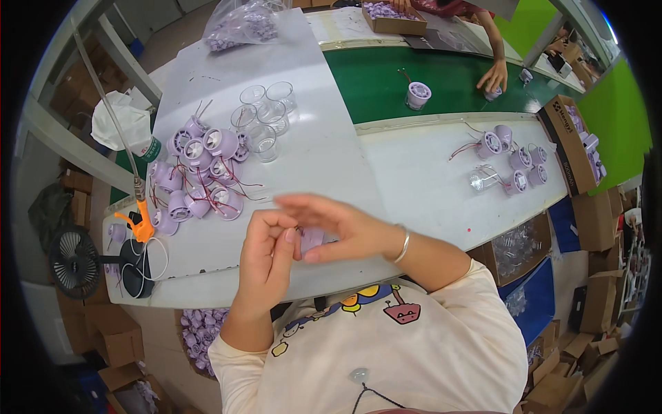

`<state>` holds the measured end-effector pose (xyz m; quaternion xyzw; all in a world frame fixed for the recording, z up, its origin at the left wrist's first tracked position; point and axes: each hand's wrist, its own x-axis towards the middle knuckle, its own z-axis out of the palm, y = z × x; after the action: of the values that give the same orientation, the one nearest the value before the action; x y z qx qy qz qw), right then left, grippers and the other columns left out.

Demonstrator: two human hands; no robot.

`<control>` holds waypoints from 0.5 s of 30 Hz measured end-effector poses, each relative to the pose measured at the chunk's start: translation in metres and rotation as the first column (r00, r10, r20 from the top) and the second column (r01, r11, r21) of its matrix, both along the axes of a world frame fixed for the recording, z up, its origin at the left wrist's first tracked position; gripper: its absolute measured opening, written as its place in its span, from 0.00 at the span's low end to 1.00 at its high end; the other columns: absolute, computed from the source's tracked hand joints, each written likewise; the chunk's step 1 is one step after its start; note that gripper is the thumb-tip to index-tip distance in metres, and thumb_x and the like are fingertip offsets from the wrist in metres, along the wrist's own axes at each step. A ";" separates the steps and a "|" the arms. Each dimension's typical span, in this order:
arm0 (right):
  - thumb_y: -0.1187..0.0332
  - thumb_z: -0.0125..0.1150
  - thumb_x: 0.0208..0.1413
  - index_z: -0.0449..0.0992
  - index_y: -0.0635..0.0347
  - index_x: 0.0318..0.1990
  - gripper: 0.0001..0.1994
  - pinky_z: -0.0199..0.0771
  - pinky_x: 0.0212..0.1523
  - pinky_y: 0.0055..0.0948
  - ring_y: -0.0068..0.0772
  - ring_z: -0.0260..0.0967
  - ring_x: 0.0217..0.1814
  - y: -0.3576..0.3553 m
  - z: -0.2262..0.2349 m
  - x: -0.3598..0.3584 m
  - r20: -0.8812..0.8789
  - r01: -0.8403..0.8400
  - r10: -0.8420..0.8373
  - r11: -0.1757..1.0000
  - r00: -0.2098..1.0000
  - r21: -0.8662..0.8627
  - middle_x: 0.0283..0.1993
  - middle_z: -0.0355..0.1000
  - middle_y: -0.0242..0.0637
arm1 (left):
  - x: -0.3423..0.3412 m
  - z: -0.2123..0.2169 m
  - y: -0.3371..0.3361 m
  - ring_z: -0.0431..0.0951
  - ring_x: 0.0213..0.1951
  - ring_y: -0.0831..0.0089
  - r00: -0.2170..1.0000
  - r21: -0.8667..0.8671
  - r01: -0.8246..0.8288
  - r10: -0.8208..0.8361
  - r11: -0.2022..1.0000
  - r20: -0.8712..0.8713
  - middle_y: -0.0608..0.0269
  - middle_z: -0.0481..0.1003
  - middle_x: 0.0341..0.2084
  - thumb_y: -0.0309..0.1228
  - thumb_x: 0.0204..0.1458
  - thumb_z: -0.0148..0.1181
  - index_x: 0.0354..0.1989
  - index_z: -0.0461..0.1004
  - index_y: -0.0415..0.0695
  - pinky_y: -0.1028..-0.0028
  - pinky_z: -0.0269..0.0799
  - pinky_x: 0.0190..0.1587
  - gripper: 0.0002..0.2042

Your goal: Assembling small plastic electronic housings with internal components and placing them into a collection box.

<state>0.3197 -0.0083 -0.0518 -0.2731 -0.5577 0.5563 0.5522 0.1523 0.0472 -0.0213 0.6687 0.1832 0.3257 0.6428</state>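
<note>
Close to my body, above the table's near edge, my left hand is closed, thumb and forefinger pinched at the side of a small purple fan housing. Most of that housing is hidden by my hands. My right hand arches over it from the right, fingers stretched out and apart from the thumb; its fingertips are smeared by motion. Beyond my left hand lies a heap of purple fan housings with thin red and dark wires. Several clear plastic cups stand beside the heap.
On the left are an orange-handled air gun and a black fan. To the right, wired housings stand near a clear cup and a carton. A co-worker's hand touches a housing on the green belt.
</note>
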 end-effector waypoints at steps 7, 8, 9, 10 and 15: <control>0.77 0.63 0.47 0.77 0.61 0.34 0.06 0.67 0.25 0.27 0.29 0.68 0.27 -0.009 0.006 -0.001 0.372 0.535 -0.669 0.740 0.643 0.407 0.28 0.69 0.36 | 0.011 0.014 0.029 0.62 0.17 0.85 0.998 -0.082 0.042 -0.046 0.996 -0.048 0.69 0.66 0.18 0.21 0.55 0.50 0.36 0.62 0.40 0.85 0.54 0.17 0.04; 0.77 0.63 0.47 0.77 0.61 0.34 0.06 0.67 0.25 0.27 0.29 0.68 0.27 -0.008 0.006 0.003 0.369 0.530 -0.665 0.744 0.649 0.407 0.28 0.69 0.36 | 0.014 0.009 0.036 0.66 0.21 0.83 0.995 -0.147 0.090 -0.094 0.985 -0.018 0.67 0.68 0.20 0.22 0.54 0.52 0.37 0.62 0.40 0.83 0.60 0.22 0.06; 0.77 0.63 0.46 0.77 0.61 0.34 0.07 0.67 0.25 0.27 0.30 0.67 0.25 -0.008 0.006 0.007 0.407 0.554 -0.756 0.653 0.513 0.516 0.27 0.68 0.35 | 0.021 -0.001 0.044 0.66 0.21 0.83 0.996 -0.146 0.079 -0.083 0.986 -0.020 0.67 0.68 0.20 0.22 0.54 0.52 0.37 0.62 0.40 0.83 0.60 0.22 0.06; 0.76 0.63 0.46 0.77 0.61 0.35 0.07 0.66 0.24 0.27 0.30 0.65 0.24 -0.007 0.005 0.011 0.421 0.554 -0.833 0.554 0.360 0.622 0.26 0.67 0.35 | 0.030 -0.014 0.053 0.68 0.25 0.81 0.999 -0.127 -0.036 0.038 0.991 0.013 0.65 0.69 0.24 0.24 0.53 0.54 0.40 0.63 0.39 0.81 0.63 0.27 0.09; 0.79 0.62 0.46 0.77 0.63 0.30 0.03 0.59 0.19 0.21 0.23 0.60 0.18 -0.003 0.000 0.035 0.364 0.769 -0.879 0.454 0.307 0.449 0.21 0.65 0.34 | 0.061 -0.062 0.101 0.70 0.40 0.73 0.859 -0.053 -0.500 0.488 0.864 -0.153 0.58 0.68 0.38 0.34 0.47 0.64 0.50 0.62 0.36 0.72 0.67 0.42 0.25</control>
<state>0.3547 -0.0110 -0.0514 -0.6129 -0.5196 0.0310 0.5945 0.2129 0.1479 -0.0830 0.5897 0.4060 0.4253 0.5536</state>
